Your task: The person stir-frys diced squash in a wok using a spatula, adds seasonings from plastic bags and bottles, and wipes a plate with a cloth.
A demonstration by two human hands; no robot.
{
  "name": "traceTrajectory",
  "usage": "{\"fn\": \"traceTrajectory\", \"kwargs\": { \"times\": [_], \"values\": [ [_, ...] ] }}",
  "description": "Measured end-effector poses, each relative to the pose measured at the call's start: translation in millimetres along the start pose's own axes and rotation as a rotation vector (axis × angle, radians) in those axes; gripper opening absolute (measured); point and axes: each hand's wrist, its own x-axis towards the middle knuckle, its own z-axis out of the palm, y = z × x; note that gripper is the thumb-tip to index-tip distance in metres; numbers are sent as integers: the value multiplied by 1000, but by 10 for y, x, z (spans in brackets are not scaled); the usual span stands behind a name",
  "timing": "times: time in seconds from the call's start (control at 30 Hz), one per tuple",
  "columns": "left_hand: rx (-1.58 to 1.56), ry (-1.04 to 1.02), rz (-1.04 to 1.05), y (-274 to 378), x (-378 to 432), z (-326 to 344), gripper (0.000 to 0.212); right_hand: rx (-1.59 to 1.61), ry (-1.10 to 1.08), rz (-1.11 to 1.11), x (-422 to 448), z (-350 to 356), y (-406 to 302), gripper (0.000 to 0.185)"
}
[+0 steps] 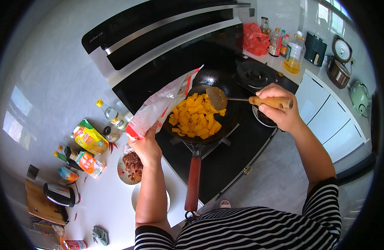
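My left hand [146,145] grips a white and red plastic pouch [162,103] by its lower end, tilted over the left side of a black wok [231,90]. In the wok lies a heap of cut orange-yellow pieces [193,117], perhaps pumpkin. My right hand [277,107] is closed around the wooden handle [270,102] of a wok spatula, whose metal blade [217,98] rests against the pieces. The wok's reddish handle [192,184] points towards my body. Whether anything is leaving the pouch cannot be seen.
Left of the stove, a plate of cooked meat [133,167] and a white bowl [136,195] sit partly behind my left arm. Seasoning bottles [115,117] line the wall. A dark-filled bowl [263,117] is beneath my right hand. An oil jug [294,54] and rice cooker [338,73] stand right.
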Motion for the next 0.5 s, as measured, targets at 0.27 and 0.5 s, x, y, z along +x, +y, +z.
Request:
{"fn": "traceTrajectory", "kwargs": {
  "times": [0.27, 0.5],
  "values": [
    [-50, 3, -37, -43, 3, 7, 32, 8, 55, 60, -375, -70, 50, 18],
    [-109, -42, -28, -230, 73, 138, 31, -76, -18, 28, -585, 101, -164, 20]
  ]
}}
